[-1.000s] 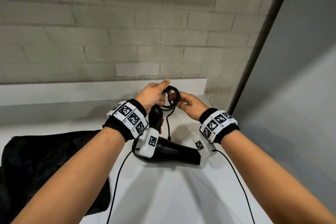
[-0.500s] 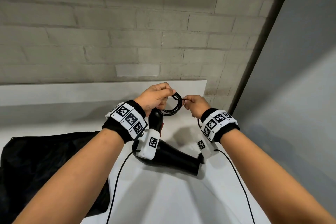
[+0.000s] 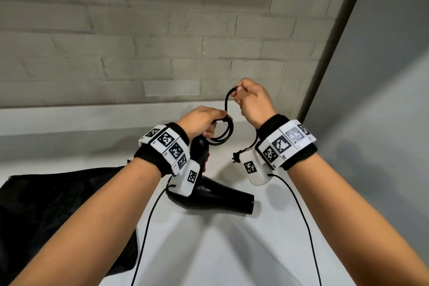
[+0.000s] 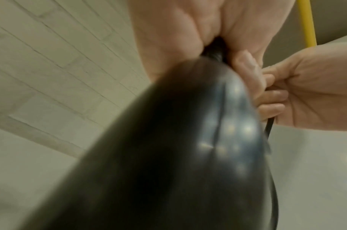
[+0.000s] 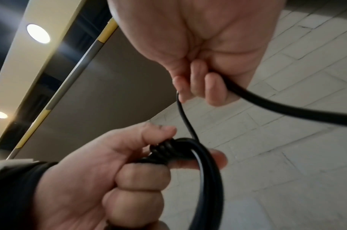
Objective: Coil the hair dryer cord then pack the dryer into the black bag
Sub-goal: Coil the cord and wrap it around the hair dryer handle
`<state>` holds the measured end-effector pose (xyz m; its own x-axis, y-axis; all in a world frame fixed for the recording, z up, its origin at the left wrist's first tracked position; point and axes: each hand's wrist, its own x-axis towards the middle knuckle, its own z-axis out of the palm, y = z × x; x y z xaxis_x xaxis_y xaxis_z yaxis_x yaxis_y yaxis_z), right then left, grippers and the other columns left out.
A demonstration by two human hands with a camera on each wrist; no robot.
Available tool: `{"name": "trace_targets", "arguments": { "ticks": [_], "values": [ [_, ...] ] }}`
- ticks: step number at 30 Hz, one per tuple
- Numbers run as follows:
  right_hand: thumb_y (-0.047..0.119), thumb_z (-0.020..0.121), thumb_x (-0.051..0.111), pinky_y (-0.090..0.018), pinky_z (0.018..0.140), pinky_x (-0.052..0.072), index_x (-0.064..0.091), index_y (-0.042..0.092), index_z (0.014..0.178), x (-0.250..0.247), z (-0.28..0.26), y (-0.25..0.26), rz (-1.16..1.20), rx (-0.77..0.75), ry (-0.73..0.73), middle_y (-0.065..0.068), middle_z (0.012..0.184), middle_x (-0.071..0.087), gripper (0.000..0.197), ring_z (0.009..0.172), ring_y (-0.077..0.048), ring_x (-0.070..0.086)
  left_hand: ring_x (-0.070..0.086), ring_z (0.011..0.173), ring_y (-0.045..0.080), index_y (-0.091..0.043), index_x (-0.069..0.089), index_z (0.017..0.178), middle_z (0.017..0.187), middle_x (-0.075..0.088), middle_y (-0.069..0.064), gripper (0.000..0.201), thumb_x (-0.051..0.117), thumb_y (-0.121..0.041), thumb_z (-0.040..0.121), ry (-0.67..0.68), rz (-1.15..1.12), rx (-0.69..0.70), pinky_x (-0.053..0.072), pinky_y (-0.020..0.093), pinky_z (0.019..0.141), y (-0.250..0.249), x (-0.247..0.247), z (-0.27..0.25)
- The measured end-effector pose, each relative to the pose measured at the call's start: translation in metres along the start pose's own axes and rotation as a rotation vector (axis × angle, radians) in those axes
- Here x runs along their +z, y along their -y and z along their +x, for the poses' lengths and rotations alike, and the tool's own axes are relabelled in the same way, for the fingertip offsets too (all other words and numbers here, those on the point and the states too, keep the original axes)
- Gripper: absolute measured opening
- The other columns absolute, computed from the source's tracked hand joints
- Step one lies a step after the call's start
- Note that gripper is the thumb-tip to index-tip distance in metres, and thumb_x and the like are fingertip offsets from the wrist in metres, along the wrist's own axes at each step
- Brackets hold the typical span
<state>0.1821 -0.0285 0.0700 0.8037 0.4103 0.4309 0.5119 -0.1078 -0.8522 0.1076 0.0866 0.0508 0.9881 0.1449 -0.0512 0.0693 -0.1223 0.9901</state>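
The black hair dryer (image 3: 216, 195) lies on the white counter (image 3: 209, 251) with its handle pointing up towards my left hand (image 3: 202, 123). That hand grips several coiled loops of the black cord (image 3: 222, 134) at the handle's top, seen close in the right wrist view as the coil (image 5: 188, 149) under the thumb. My right hand (image 3: 250, 100) is raised above and to the right, pinching a length of cord (image 5: 267, 102) pulled up from the coil. The plug (image 3: 236, 155) dangles below the right wrist. The black bag (image 3: 46, 204) lies at the left.
A grey brick wall (image 3: 162, 30) with a white ledge (image 3: 69, 118) stands behind the counter. A grey partition (image 3: 383, 76) closes the right side. Thin camera cables (image 3: 301, 216) hang from both wrists over the counter.
My right hand has lifted up and to the right, drawing a length of cord out of the coil. The left hand keeps its hold on the loops; the plug now hangs free.
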Motion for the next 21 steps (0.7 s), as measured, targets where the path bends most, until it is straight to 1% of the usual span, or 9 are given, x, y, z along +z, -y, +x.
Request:
{"name": "trace_targets", "arguments": {
  "ticks": [3, 5, 6, 9, 11, 13, 17, 19, 21],
  "values": [
    [0.0, 0.091, 0.035, -0.008, 0.046, 0.029, 0.047, 0.013, 0.068, -0.002, -0.012, -0.002, 0.045, 0.0, 0.031, 0.016, 0.056, 0.051, 0.029, 0.046, 0.005, 0.041, 0.018, 0.029, 0.003, -0.012, 0.044, 0.06, 0.034, 0.023, -0.012, 0.034, 0.045, -0.016, 0.094, -0.078, -0.066, 0.0, 0.016, 0.013, 0.032, 0.001, -0.004, 0.003],
    [0.004, 0.091, 0.035, -0.012, 0.05, 0.026, 0.052, 0.002, 0.078, -0.001, -0.02, -0.003, 0.048, -0.006, 0.061, 0.018, 0.041, 0.046, 0.021, 0.041, 0.005, 0.04, 0.017, 0.028, 0.002, -0.014, 0.038, 0.058, 0.033, 0.023, -0.013, 0.037, 0.044, -0.018, 0.095, -0.134, -0.128, 0.029, 0.016, 0.012, 0.032, 0.003, -0.008, 0.005],
    [0.009, 0.089, 0.036, -0.014, 0.05, 0.026, 0.053, 0.0, 0.08, 0.0, -0.025, -0.003, 0.04, -0.024, 0.076, 0.016, 0.039, 0.042, 0.021, 0.041, 0.003, 0.038, 0.017, 0.027, 0.002, -0.013, 0.039, 0.059, 0.032, 0.023, -0.013, 0.037, 0.043, -0.019, 0.096, -0.156, -0.152, 0.044, 0.016, 0.012, 0.031, 0.004, -0.01, 0.006],
    [0.016, 0.085, 0.038, -0.014, 0.05, 0.028, 0.053, 0.0, 0.079, 0.004, -0.042, -0.006, -0.085, -0.123, 0.171, 0.009, 0.051, 0.037, 0.022, 0.046, 0.0, 0.035, 0.019, 0.026, 0.002, -0.007, 0.046, 0.066, 0.028, 0.03, -0.01, 0.036, 0.038, -0.022, 0.098, -0.188, -0.172, 0.069, 0.018, 0.012, 0.03, 0.008, -0.016, 0.008],
    [0.011, 0.091, 0.041, -0.019, 0.051, 0.03, 0.054, 0.002, 0.083, 0.009, -0.05, -0.011, -0.242, -0.174, 0.277, 0.005, 0.054, 0.038, 0.018, 0.049, -0.004, 0.034, 0.02, 0.025, 0.002, -0.006, 0.045, 0.068, 0.027, 0.033, -0.008, 0.037, 0.036, -0.024, 0.099, -0.202, -0.185, 0.071, 0.019, 0.013, 0.029, 0.009, -0.018, 0.009],
    [0.012, 0.093, 0.041, -0.026, 0.052, 0.032, 0.054, 0.003, 0.091, 0.014, -0.053, -0.018, -0.407, -0.218, 0.345, 0.001, 0.056, 0.043, 0.016, 0.05, -0.014, 0.038, 0.018, 0.025, 0.003, -0.006, 0.045, 0.066, 0.027, 0.026, -0.011, 0.039, 0.037, -0.025, 0.098, -0.216, -0.185, 0.067, 0.019, 0.012, 0.029, 0.01, -0.019, 0.009],
    [0.014, 0.093, 0.042, -0.034, 0.062, 0.044, 0.056, 0.007, 0.097, 0.019, -0.055, -0.027, -0.563, -0.311, 0.368, -0.015, 0.071, 0.062, 0.016, 0.063, -0.03, 0.053, 0.019, 0.028, 0.005, -0.013, 0.039, 0.057, 0.032, 0.022, -0.012, 0.041, 0.05, -0.031, 0.092, -0.238, -0.108, 0.063, 0.019, 0.014, 0.033, 0.011, -0.02, 0.008],
    [0.015, 0.093, 0.042, -0.037, 0.064, 0.048, 0.055, 0.007, 0.097, 0.021, -0.056, -0.026, -0.598, -0.336, 0.384, -0.018, 0.076, 0.064, 0.016, 0.067, -0.032, 0.055, 0.02, 0.03, 0.006, -0.019, 0.03, 0.052, 0.034, 0.022, -0.013, 0.047, 0.06, -0.033, 0.086, -0.231, -0.006, 0.069, 0.019, 0.015, 0.036, 0.013, -0.02, 0.007],
    [0.016, 0.093, 0.041, -0.038, 0.067, 0.049, 0.055, 0.008, 0.099, 0.021, -0.056, -0.025, -0.59, -0.337, 0.41, -0.018, 0.08, 0.065, 0.017, 0.071, -0.032, 0.057, 0.02, 0.029, 0.005, -0.019, 0.028, 0.052, 0.033, 0.023, -0.014, 0.048, 0.062, -0.027, 0.085, -0.221, 0.012, 0.052, 0.019, 0.015, 0.035, 0.012, -0.021, 0.007]
  ]
}}
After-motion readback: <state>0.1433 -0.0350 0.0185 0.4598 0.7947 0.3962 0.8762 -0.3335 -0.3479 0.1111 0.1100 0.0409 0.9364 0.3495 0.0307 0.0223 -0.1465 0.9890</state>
